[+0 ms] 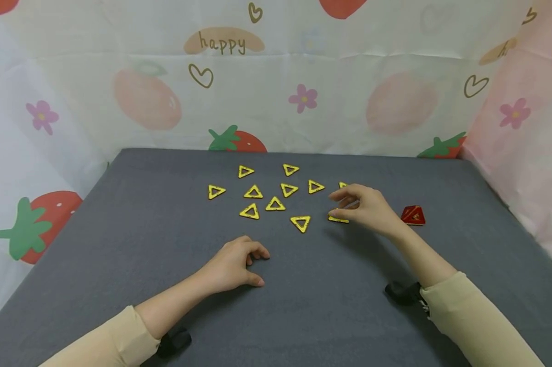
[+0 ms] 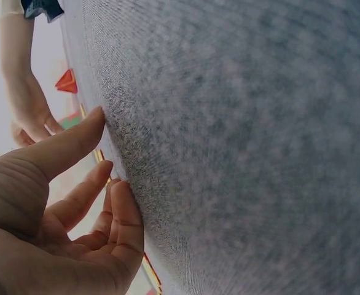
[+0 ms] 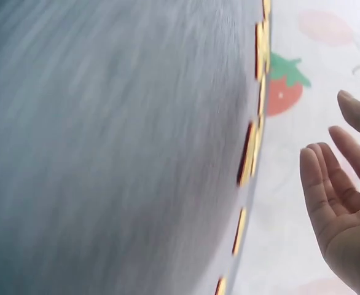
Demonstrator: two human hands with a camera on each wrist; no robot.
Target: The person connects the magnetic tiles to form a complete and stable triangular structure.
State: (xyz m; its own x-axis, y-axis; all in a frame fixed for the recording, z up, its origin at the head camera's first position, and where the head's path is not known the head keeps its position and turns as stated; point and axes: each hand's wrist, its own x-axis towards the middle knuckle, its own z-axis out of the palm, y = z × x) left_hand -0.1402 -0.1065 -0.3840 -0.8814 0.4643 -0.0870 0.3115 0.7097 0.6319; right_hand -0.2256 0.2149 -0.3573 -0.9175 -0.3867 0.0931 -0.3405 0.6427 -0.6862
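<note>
Several flat yellow triangles with hollow centres, among them a front one (image 1: 300, 223) and a left one (image 1: 216, 191), lie spread on the grey cloth. My right hand (image 1: 365, 206) hovers at the right end of the group, fingers loosely bent and nothing held. It partly covers a yellow triangle (image 1: 339, 220) below the thumb and another (image 1: 343, 184) behind the fingers. In the right wrist view the right hand (image 3: 346, 203) is off the table, thumb and fingers apart. My left hand (image 1: 234, 265) rests on the cloth in front of the triangles, fingers relaxed, holding nothing.
A small red pyramid-like piece (image 1: 413, 215) sits right of my right hand, beside the forearm. The table (image 1: 97, 244) wears a grey cloth. Behind it hangs a printed curtain (image 1: 257, 102) with strawberries and flowers, and a pink one (image 1: 523, 153) hangs at the right.
</note>
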